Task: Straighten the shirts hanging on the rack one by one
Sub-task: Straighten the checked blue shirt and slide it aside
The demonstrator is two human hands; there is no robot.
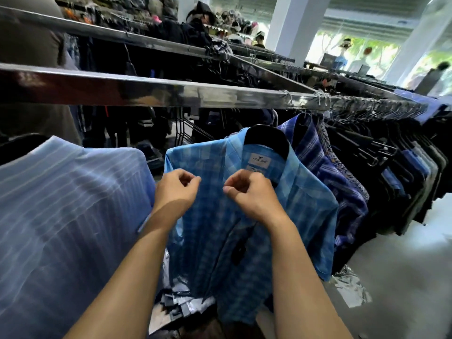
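- Centrally, the light-blue plaid shirt (244,221) hangs on a black hanger (266,140) under the steel rail (171,91).
- The left hand (175,192) and right hand (249,194) pinch its front, fingers curled.
- A striped shirt (61,216) crowds it at 9 o'clock, dark plaid shirts (337,172) at 3 o'clock.

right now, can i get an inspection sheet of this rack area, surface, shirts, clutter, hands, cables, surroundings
surface: chrome rack rail, hanger hooks crowded along it toward the right.
job's things: light blue checked shirt on a black hanger, front toward the camera; pale striped shirt on its left, dark plaid shirt on its right.
clutter: crumpled plastic wrapping on the floor beneath the shirts.
hands: left hand and right hand each pinch the checked shirt's front below the collar.
cables: nothing seen
surroundings: further racks of dark clothes behind, a white pillar.
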